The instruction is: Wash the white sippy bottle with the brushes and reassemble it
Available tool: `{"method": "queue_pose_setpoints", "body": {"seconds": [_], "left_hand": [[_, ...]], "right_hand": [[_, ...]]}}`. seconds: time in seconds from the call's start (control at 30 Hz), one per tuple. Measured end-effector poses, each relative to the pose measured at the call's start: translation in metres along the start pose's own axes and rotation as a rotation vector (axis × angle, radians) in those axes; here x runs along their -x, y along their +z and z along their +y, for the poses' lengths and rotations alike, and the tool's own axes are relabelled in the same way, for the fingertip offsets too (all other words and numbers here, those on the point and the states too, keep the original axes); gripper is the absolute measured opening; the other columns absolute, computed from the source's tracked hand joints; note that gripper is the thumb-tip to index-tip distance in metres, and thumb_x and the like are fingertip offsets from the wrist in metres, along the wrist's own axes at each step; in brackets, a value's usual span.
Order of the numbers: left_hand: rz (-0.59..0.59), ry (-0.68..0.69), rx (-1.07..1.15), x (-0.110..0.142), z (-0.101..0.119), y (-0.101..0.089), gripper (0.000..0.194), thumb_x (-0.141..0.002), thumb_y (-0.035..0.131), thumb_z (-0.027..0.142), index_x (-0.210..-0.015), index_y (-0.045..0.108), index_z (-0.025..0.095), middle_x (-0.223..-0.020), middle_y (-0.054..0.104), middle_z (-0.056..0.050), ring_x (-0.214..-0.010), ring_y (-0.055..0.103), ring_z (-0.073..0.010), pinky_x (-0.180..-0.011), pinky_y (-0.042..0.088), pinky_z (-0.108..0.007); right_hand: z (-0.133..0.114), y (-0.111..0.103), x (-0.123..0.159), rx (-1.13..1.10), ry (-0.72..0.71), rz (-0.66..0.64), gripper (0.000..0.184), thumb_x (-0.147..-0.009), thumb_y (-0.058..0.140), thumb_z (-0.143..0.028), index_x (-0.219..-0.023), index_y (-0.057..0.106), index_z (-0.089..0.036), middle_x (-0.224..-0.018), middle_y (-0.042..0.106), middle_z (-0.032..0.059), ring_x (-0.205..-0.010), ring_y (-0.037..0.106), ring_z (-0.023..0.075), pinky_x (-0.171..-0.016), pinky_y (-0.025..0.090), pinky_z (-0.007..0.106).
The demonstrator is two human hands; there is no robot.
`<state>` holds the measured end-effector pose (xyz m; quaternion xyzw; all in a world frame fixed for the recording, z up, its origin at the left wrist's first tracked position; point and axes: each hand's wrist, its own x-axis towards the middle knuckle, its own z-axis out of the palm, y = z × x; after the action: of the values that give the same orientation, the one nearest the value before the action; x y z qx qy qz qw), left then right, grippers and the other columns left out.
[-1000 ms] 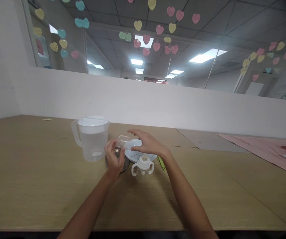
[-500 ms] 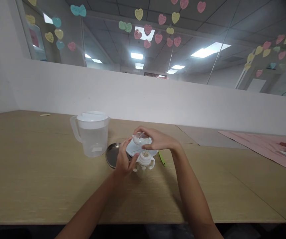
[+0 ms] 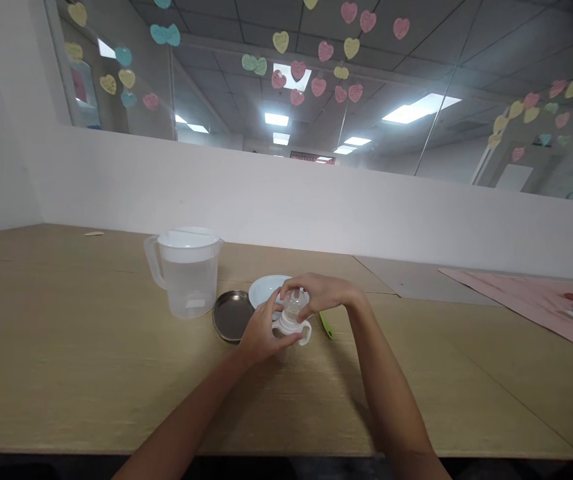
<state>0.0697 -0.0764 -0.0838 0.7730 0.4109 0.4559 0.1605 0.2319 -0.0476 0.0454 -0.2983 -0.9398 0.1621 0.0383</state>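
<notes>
A baby bottle with a white collar and white side handles stands upright on the table. My left hand is wrapped round its near left side, with the thumb across the front. From above, my right hand grips a clear dome-shaped bottle cap, which sits over the top of the bottle. Whether the cap is fully seated I cannot tell. Behind the hands is a white bowl, partly covered by them. A round dark metal tray lies just left of my left hand.
A translucent lidded pitcher stands to the left of the tray. A green handle lies right of the bottle. Pink cloth covers part of the table at the far right, with a grey sheet beside it. A white wall rises behind.
My right hand has brought the clear cap down onto the bottle. My left hand has moved right and closed round the bottle. The view has shifted slightly.
</notes>
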Motion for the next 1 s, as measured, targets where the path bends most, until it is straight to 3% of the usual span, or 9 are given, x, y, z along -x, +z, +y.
{"method": "queue_pose_setpoints", "body": {"seconds": [0.13, 0.37, 0.63, 0.77, 1.0], "left_hand": [[-0.019, -0.073, 0.078, 0.000, 0.001, 0.000, 0.088, -0.063, 0.069, 0.042, -0.134, 0.022, 0.021, -0.108, 0.060, -0.009, -0.102, 0.055, -0.0266, -0.087, 0.041, -0.039], [-0.039, -0.096, 0.070, -0.001, 0.007, -0.001, 0.058, -0.063, 0.067, 0.043, -0.111, 0.045, 0.020, -0.097, 0.063, -0.005, -0.089, 0.058, -0.0227, -0.077, 0.045, -0.034], [-0.031, -0.074, 0.064, -0.001, 0.003, 0.001, 0.048, -0.064, 0.066, 0.043, -0.102, 0.050, 0.017, -0.092, 0.063, -0.004, -0.083, 0.058, -0.0202, -0.070, 0.045, -0.029], [-0.005, -0.096, 0.028, -0.001, -0.001, 0.003, 0.048, -0.061, 0.067, 0.045, -0.096, 0.051, 0.016, -0.090, 0.062, -0.005, -0.081, 0.057, -0.0209, -0.069, 0.045, -0.030], [-0.013, -0.075, 0.009, -0.002, -0.003, 0.003, 0.050, -0.061, 0.069, 0.043, -0.101, 0.053, 0.018, -0.092, 0.061, -0.004, -0.086, 0.055, -0.0216, -0.074, 0.043, -0.030]], "right_hand": [[0.001, 0.003, -0.001, 0.008, 0.058, -0.006, 0.044, -0.058, 0.070, -0.018, -0.099, 0.053, -0.018, -0.093, 0.057, 0.0018, -0.081, 0.051, 0.0146, -0.066, 0.038, 0.023], [-0.004, 0.010, -0.012, 0.017, 0.076, -0.070, 0.041, -0.051, 0.071, -0.012, -0.087, 0.053, -0.019, -0.091, 0.056, -0.0021, -0.080, 0.051, 0.0133, -0.062, 0.035, 0.019], [-0.008, 0.013, -0.010, 0.075, 0.068, -0.030, 0.040, -0.050, 0.072, -0.012, -0.084, 0.051, -0.019, -0.086, 0.057, -0.0023, -0.076, 0.050, 0.0124, -0.056, 0.032, 0.018], [-0.011, 0.016, -0.011, 0.132, 0.104, 0.011, 0.040, -0.050, 0.072, -0.019, -0.084, 0.052, -0.020, -0.085, 0.058, -0.0015, -0.077, 0.052, 0.0139, -0.055, 0.032, 0.019], [-0.018, 0.024, -0.017, 0.237, 0.319, 0.048, 0.041, -0.058, 0.066, -0.040, -0.090, 0.054, -0.018, -0.085, 0.063, 0.0044, -0.069, 0.059, 0.0170, -0.049, 0.035, 0.021]]}}
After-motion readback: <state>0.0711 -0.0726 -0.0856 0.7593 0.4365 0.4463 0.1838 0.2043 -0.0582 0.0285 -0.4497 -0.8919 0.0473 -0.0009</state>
